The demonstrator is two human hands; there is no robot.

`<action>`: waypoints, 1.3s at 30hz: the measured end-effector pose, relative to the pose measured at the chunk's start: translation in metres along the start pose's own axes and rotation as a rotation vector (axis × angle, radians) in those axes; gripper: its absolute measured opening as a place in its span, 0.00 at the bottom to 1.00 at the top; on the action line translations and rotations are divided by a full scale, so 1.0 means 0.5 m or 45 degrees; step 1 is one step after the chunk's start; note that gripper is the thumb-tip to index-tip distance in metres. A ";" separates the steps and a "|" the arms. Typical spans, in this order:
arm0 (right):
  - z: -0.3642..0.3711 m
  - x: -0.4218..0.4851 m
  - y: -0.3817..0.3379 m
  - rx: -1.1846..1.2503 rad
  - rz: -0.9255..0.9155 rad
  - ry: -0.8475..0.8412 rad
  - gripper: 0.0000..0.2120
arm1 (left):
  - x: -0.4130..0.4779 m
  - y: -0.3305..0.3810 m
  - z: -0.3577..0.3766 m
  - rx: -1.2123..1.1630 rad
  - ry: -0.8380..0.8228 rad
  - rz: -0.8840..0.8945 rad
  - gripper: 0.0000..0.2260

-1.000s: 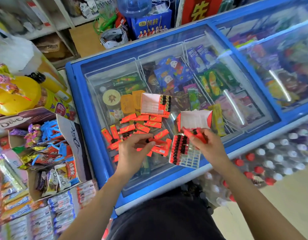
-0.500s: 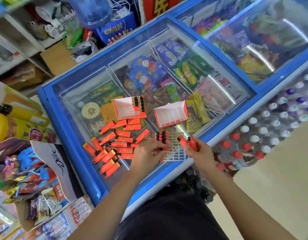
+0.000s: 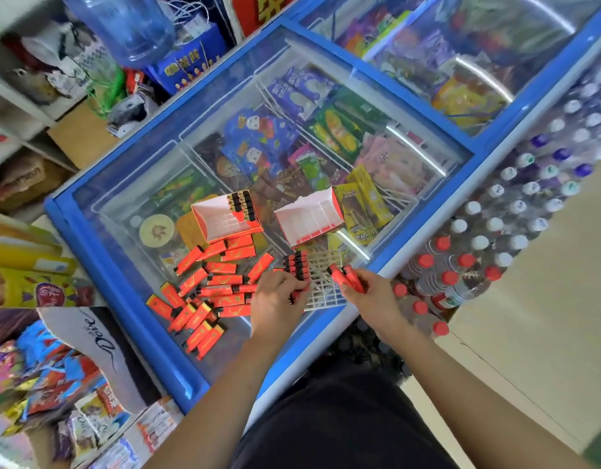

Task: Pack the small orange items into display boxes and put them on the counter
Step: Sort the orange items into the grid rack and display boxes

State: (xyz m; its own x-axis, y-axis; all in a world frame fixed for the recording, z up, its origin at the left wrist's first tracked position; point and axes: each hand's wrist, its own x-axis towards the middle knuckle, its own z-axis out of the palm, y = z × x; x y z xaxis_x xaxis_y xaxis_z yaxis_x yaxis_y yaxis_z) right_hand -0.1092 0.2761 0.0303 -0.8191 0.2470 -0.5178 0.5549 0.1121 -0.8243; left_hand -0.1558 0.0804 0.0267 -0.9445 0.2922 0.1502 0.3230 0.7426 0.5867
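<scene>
Orange lighters (image 3: pixel 217 289) lie loose on the freezer's glass lid (image 3: pixel 123 204), beside a white grid tray (image 3: pixel 326 289) already holding one row. The right hand (image 3: pixel 371 299) grips a small bundle of them, and the left hand (image 3: pixel 275 301) pinches one at the tray's edge. They are judged light, rigid and smooth-cased, so best pinched across the flat sides at mid-body. Two display boxes (image 3: pixel 204 214) stand open behind.

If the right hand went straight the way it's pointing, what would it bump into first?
Most likely the white grid tray, just ahead of the right hand, which grips a few orange items. Its height above the tray is unclear.
</scene>
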 end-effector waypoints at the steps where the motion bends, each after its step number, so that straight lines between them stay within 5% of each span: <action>1: 0.001 0.000 0.002 -0.006 -0.007 0.000 0.03 | 0.000 -0.001 0.001 0.003 -0.001 0.003 0.04; 4: 0.006 0.000 0.010 -0.006 -0.007 0.006 0.01 | -0.003 -0.006 0.004 0.005 -0.019 0.033 0.03; 9: 0.014 -0.011 0.006 0.059 -0.013 0.001 0.15 | -0.006 -0.001 0.001 0.051 -0.025 -0.101 0.03; 13: 0.019 -0.015 0.013 0.081 -0.015 -0.016 0.11 | -0.004 0.006 0.003 0.026 -0.047 -0.223 0.07; 16: 0.022 -0.021 0.017 0.125 -0.002 -0.040 0.04 | -0.005 0.001 0.002 0.038 -0.052 -0.173 0.07; 24: 0.032 -0.023 0.014 0.194 0.008 -0.165 0.08 | -0.001 0.023 -0.025 -0.131 -0.103 -0.094 0.11; 28: 0.040 -0.022 0.009 0.168 -0.007 -0.211 0.09 | 0.003 0.025 -0.039 -0.259 -0.190 -0.081 0.05; 39: 0.048 -0.003 0.021 -0.061 0.005 0.002 0.09 | -0.019 -0.016 -0.042 -0.006 -0.153 0.155 0.05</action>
State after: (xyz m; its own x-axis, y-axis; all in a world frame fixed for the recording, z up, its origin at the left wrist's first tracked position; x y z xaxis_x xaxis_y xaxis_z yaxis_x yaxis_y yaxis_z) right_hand -0.1059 0.2539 0.0170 -0.8169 0.2488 -0.5203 0.5642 0.1571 -0.8106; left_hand -0.1508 0.0590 0.0374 -0.8844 0.4498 0.1244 0.4339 0.6946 0.5739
